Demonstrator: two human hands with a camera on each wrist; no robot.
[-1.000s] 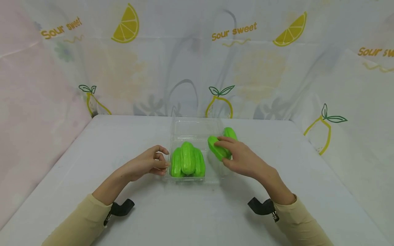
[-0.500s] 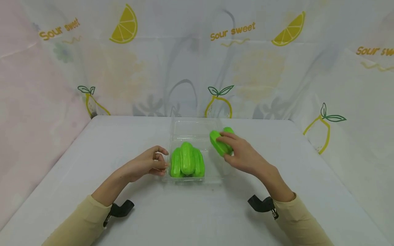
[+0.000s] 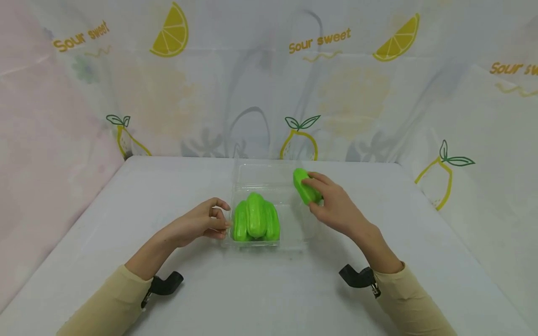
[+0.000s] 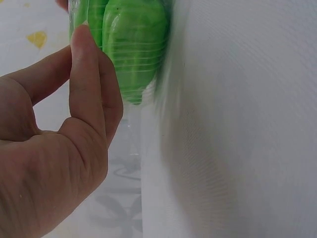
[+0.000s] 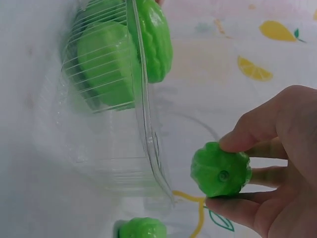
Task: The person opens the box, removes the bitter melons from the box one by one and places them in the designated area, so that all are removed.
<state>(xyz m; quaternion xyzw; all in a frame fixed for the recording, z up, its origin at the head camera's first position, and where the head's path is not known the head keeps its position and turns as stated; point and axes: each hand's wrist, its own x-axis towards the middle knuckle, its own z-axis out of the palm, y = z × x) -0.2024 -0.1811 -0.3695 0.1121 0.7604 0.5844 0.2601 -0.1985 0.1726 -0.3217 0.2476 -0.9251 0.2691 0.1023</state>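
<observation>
My right hand holds a light green, lengthwise-ridged bitter melon between thumb and fingers. In the right wrist view its round end, with a small stem scar, faces the camera, up off the table and beside the clear plastic box. At the box's left side, my left hand pinches the rim between thumb and fingers. More bitter melons are grouped in the box's left half, one lying on top of the others. A further bitter melon rests on the table, mostly hidden behind the right hand in the head view.
The box's transparent lid lies folded back toward the rear. Everything stands on a white table. Behind it hangs a lemon-print cloth, which also runs along both sides. Each wrist carries a black camera mount.
My right hand has moved back and slightly right with the bitter melon, away from the box's middle, so it now covers the other one behind. My left hand stays at the rim.
</observation>
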